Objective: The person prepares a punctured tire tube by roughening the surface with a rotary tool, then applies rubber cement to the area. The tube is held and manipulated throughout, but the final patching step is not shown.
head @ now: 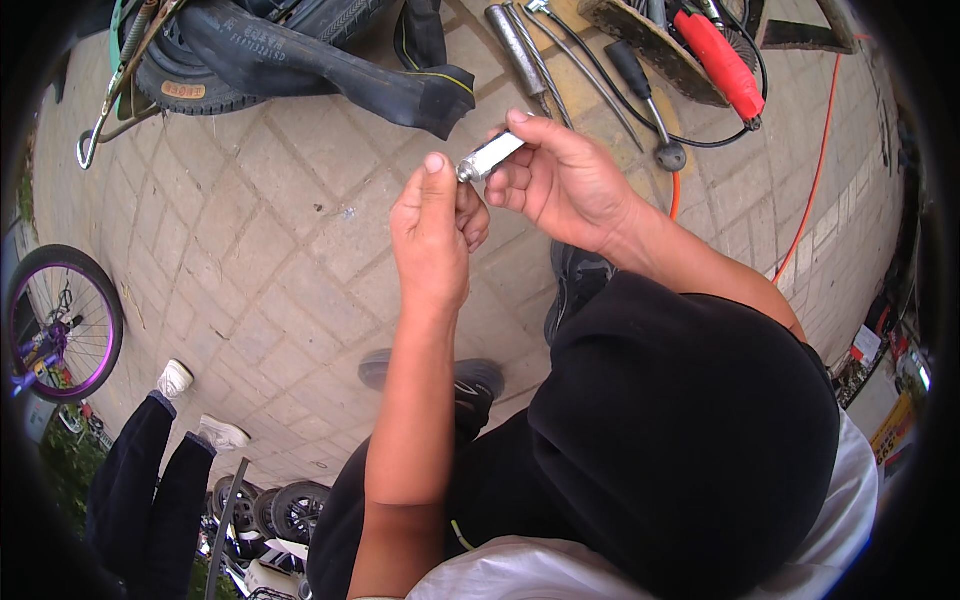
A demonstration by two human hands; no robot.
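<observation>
My right hand (562, 176) holds a small silver metal tube (491, 155) between thumb and fingers, its neck end pointing to the lower left. At that neck is my left hand (436, 229), thumb and fingers closed around the tip; whether a cap is between them is hidden. Beyond the hands lies a black rubber inner tube (360, 82) with a yellow line along its flat end. It rests over a wheel with a black tyre (187, 94) that bears an orange label.
Metal rods (536, 56), a black-handled tool (637, 86) and a red-handled tool (720, 64) lie at the top right. An orange hose (814, 172) crosses the paving. At left are a purple-rimmed bicycle wheel (112, 322) and a standing person's legs (139, 480).
</observation>
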